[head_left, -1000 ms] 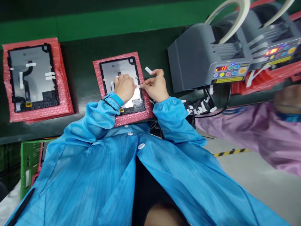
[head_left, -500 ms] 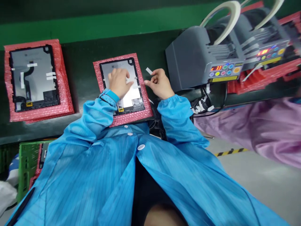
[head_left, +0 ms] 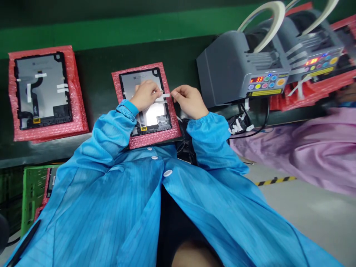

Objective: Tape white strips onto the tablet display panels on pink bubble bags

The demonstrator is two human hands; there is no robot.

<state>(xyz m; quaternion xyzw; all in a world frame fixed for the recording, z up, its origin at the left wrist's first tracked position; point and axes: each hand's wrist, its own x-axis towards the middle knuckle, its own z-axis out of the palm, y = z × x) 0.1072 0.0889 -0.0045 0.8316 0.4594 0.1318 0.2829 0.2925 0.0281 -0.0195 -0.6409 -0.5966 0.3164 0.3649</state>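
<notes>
A tablet back panel (head_left: pixel 151 113) lies on red bubble wrap (head_left: pixel 147 139) in front of me. My left hand (head_left: pixel 145 95) rests on the panel with its fingers curled, pinching one end of a white tape strip (head_left: pixel 164 96). My right hand (head_left: pixel 189 101) sits just right of the panel, fingers closed, its fingertips at the strip's other end. The strip lies across the panel's right edge. Both arms wear blue sleeves.
A second panel (head_left: pixel 41 91) with tape strips lies on red bubble wrap at the left. Two grey tape dispensers (head_left: pixel 236 66) stand at the right, the near one showing 33. A person's purple sleeve (head_left: pixel 306 148) reaches in at the right. A green crate (head_left: pixel 33 189) sits below the bench.
My right hand came back to the panel's edge with the tape strip it held raised beside it. My left hand, spread flat on the panel, curled and took the strip's end.
</notes>
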